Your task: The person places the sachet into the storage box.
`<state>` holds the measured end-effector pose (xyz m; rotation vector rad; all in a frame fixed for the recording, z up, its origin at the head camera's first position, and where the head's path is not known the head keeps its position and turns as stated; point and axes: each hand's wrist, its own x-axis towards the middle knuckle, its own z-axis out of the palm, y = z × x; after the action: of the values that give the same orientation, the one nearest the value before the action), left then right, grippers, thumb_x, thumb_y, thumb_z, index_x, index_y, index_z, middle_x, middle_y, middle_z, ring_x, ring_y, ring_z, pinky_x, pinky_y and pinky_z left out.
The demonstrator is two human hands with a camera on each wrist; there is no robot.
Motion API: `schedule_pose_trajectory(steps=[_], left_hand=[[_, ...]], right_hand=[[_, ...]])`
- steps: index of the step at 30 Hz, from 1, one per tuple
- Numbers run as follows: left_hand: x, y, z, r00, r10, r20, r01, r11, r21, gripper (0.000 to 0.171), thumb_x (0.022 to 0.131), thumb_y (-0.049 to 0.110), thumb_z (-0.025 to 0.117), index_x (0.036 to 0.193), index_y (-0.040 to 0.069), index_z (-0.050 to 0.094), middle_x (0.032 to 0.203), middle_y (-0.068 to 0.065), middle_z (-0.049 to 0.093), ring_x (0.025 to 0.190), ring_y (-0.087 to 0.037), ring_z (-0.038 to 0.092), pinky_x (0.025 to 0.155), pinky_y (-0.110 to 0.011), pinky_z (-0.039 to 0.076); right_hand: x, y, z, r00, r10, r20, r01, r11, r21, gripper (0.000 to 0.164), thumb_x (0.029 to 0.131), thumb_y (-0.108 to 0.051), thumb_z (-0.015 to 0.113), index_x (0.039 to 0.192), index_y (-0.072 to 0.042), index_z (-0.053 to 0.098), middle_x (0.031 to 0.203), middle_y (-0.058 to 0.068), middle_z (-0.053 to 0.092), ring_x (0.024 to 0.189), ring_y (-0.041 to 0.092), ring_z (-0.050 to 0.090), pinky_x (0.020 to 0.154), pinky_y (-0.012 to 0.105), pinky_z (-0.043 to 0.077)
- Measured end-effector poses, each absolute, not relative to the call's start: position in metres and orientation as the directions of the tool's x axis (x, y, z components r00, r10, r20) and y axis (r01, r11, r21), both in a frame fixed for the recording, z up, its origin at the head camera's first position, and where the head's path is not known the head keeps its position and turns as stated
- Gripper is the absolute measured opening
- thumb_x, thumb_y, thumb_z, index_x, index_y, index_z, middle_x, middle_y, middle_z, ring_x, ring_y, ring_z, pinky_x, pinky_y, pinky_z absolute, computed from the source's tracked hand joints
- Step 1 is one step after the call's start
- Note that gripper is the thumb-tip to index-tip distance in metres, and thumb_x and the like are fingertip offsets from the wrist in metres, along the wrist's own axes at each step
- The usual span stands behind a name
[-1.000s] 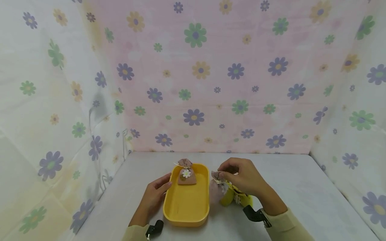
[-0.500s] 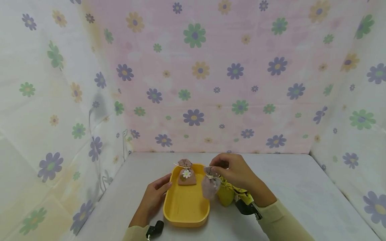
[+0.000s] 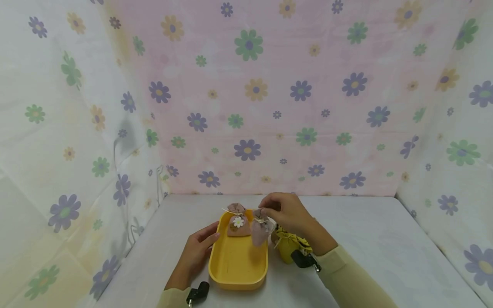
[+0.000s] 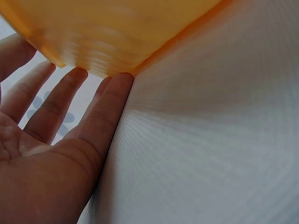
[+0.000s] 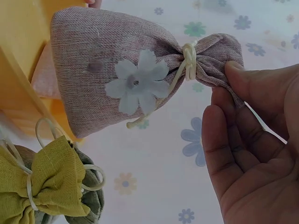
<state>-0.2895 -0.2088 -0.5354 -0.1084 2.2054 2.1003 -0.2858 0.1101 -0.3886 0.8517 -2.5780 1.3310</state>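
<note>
The right hand point(image 3: 286, 211) has a narrow grip, thumb and fingers pinching the gathered top of a grey-pink bag point(image 3: 259, 233). This bag hangs over the right side of a yellow tray point(image 3: 231, 265), in its far half; whether it touches the rim is hard to tell. In the right wrist view, a pale cord point(image 5: 189, 60) is tied round the neck of the bag, and a white flower point(image 5: 138, 83) sits on its front.

The left hand point(image 3: 198, 246) rests against the left wall of the tray, its grip wide, with the fingers fairly straight and apart. In the left wrist view, fingertips touch the tray while the hand lies low, close to the white surface point(image 3: 369, 244).

Inside the tray, at the far end, a pink bag point(image 3: 243, 231) leans back with its tied top by the far rim, and it also carries a white flower. To the right of the tray, just beside it and partly beneath the right forearm, stands a yellow bag point(image 3: 286, 252) tied with cord. A dark green bag point(image 5: 96, 205) shows right behind it in the right wrist view, partly hidden. Flower-printed cloth point(image 3: 269, 128) hangs along the far, left and right sides.
</note>
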Motion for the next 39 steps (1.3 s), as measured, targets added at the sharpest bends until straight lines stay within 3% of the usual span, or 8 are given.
schedule_pose_trajectory(steps=[3,13,25,32,39], left_hand=[[-0.290,-0.209,-0.535,-0.993,0.012,-0.117,-0.116,0.055,0.992,0.052,0.096,0.032,0.075,0.145,0.023,0.061,0.152,-0.003,0.057,0.139,-0.026,0.057,0.103,-0.037,0.056],[-0.289,-0.208,-0.534,-0.993,0.008,-0.118,-0.117,0.055,0.992,0.054,0.095,0.033,0.075,0.146,0.022,0.061,0.153,-0.004,0.056,0.139,-0.026,0.056,0.103,-0.037,0.057],[-0.288,-0.209,-0.532,-0.992,0.008,-0.128,-0.127,0.066,0.990,0.052,0.097,0.032,0.074,0.146,0.023,0.060,0.154,-0.004,0.055,0.142,-0.027,0.054,0.105,-0.038,0.055],[-0.288,-0.208,-0.533,-0.992,0.013,-0.129,-0.127,0.077,0.989,0.052,0.097,0.032,0.073,0.146,0.023,0.060,0.154,-0.003,0.055,0.142,-0.027,0.053,0.105,-0.039,0.055],[-0.288,-0.208,-0.532,-0.992,0.006,-0.129,-0.128,0.070,0.989,0.052,0.096,0.033,0.074,0.146,0.023,0.061,0.154,-0.003,0.056,0.142,-0.027,0.053,0.105,-0.038,0.055]], right_hand=[[-0.289,0.107,-0.389,-0.841,-0.420,0.341,-0.521,0.462,-0.717,0.008,0.099,-0.018,0.071,0.102,-0.024,0.075,0.096,-0.010,0.073,0.088,0.017,0.073,0.076,0.025,0.061],[-0.300,0.096,-0.396,-0.844,-0.398,0.359,-0.527,0.494,-0.692,0.011,0.100,-0.017,0.069,0.104,-0.025,0.076,0.101,-0.011,0.073,0.089,0.003,0.069,0.079,0.022,0.061],[-0.320,0.082,-0.412,-0.873,-0.382,0.303,-0.477,0.544,-0.690,0.015,0.102,-0.015,0.067,0.105,-0.025,0.077,0.104,-0.009,0.074,0.090,0.004,0.069,0.081,0.026,0.061],[-0.329,0.080,-0.418,-0.891,-0.373,0.258,-0.435,0.541,-0.720,0.014,0.102,-0.014,0.066,0.109,-0.017,0.078,0.103,-0.006,0.074,0.090,0.008,0.069,0.080,0.028,0.062],[-0.335,0.077,-0.425,-0.905,-0.358,0.231,-0.406,0.559,-0.723,0.016,0.101,-0.009,0.065,0.106,-0.017,0.078,0.102,-0.004,0.074,0.091,0.010,0.069,0.084,0.029,0.063]])
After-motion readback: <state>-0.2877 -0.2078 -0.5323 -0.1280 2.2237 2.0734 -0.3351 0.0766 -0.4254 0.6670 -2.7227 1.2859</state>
